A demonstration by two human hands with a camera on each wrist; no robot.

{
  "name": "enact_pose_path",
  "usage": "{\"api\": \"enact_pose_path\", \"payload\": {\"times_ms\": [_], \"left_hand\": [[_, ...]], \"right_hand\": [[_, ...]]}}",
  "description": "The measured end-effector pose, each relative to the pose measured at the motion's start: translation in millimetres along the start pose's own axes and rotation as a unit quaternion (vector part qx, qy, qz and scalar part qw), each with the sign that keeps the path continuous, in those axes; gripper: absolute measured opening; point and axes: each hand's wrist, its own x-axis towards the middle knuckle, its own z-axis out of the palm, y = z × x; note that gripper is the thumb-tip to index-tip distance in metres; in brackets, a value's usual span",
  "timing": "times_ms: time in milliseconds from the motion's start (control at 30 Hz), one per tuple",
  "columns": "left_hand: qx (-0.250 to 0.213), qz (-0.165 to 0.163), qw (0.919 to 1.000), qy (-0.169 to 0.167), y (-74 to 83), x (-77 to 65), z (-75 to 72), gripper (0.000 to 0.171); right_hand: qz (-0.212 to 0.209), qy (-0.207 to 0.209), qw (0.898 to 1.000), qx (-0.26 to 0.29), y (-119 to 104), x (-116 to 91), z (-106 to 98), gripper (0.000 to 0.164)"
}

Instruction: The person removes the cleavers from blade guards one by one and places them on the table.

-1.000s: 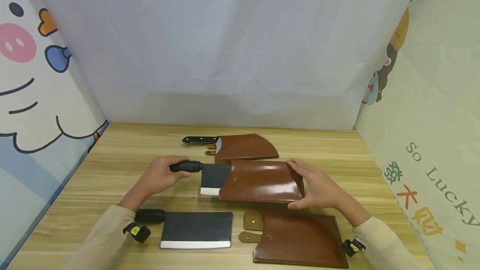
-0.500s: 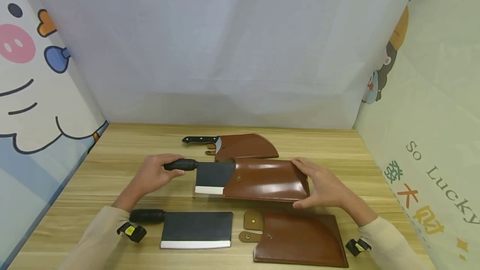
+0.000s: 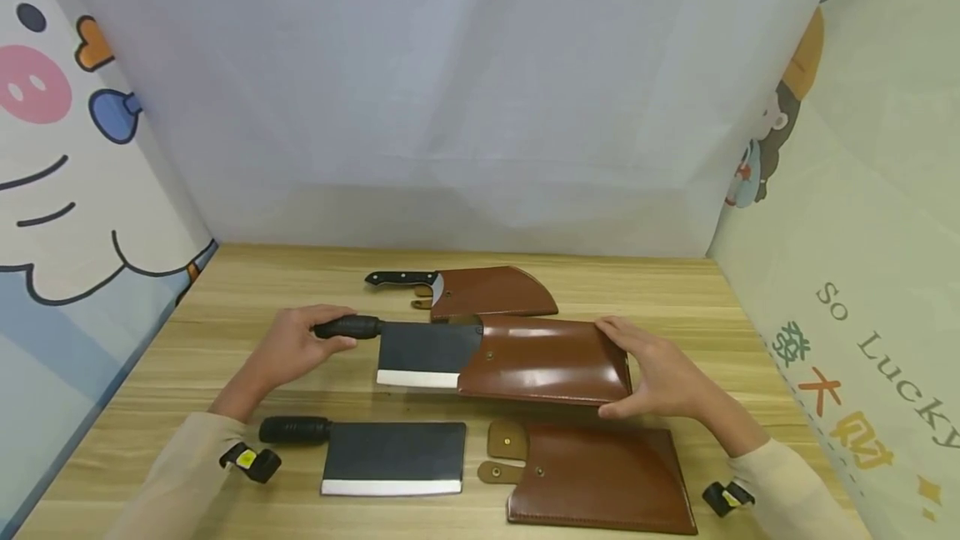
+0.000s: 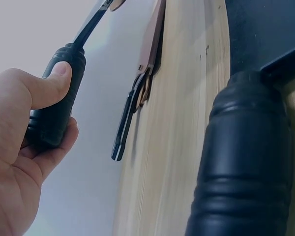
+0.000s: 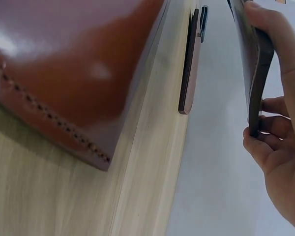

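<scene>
My left hand (image 3: 296, 344) grips the black ribbed handle (image 4: 59, 93) of a cleaver, thumb laid along it. The cleaver's dark blade (image 3: 423, 348), with a pale cutting edge, is partly inside a brown leather sheath (image 3: 551, 357); the tip end is hidden there. My right hand (image 3: 663, 369) pinches the sheath's closed end, thumb on the near corner and fingers at the far one. In the right wrist view the fingers (image 5: 275, 128) curl against the sheath's edge. Cleaver and sheath are held above the table.
Nearer me lie a second cleaver (image 3: 393, 457), blade bare, and a second brown sheath (image 3: 603, 477) with its snap straps spread. Behind the hands, a sheathed knife (image 3: 491, 292) with a riveted black handle lies on the wooden table (image 3: 247, 282). A pale curtain (image 3: 465, 107) closes off the back.
The left hand has drawn the cleaver leftward, and more of its blade shows outside the sheath. The right hand has shifted slightly right with the sheath.
</scene>
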Motion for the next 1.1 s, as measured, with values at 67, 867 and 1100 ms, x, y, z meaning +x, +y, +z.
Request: {"api": "enact_pose_path", "payload": {"times_ms": [67,867,1100], "left_hand": [[0.001,-0.005,1.0000,-0.002,-1.1,-0.4,-1.8,0.045],[0.016,-0.041,0.9989,-0.012,-6.3,-9.2,-16.7,0.045],[0.018,-0.039,0.9990,-0.012,-9.7,-10.1,-22.9,0.044]], "right_hand": [[-0.001,-0.001,1.000,-0.001,0.9,-1.2,-0.7,0.120],[-0.020,0.015,1.000,-0.003,12.8,-12.7,-6.6,0.118],[-0.009,0.012,1.000,-0.001,15.6,-18.6,-11.7,0.117]]}}
